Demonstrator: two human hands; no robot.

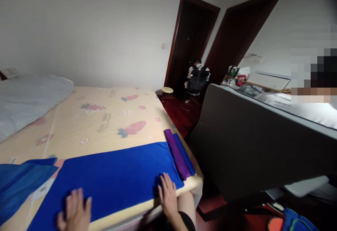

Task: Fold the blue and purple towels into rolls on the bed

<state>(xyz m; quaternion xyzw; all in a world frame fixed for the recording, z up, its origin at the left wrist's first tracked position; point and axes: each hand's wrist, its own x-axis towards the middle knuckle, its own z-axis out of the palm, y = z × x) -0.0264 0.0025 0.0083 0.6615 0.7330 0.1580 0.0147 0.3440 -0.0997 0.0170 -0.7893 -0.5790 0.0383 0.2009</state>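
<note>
A blue cloth (113, 175) lies spread flat along the near edge of the bed. Over its near left part is my left hand (76, 210), fingers apart and holding nothing. My right hand (167, 194) rests at the cloth's near right corner, fingers stretched out, also without anything in it. Just beyond that hand, a purple rolled cloth (177, 154) lies beside a blue rolled cloth (184, 154) at the bed's right edge. Another blue cloth (23, 175) lies loosely crumpled at the far left.
The bed (105, 115) has a carrot-patterned sheet, with a grey cover (31, 97) at left. To the right stands a dark grey panel (252, 143), a person in white behind it. Near the doors are a round stool (166, 90) and a seated person (196, 75).
</note>
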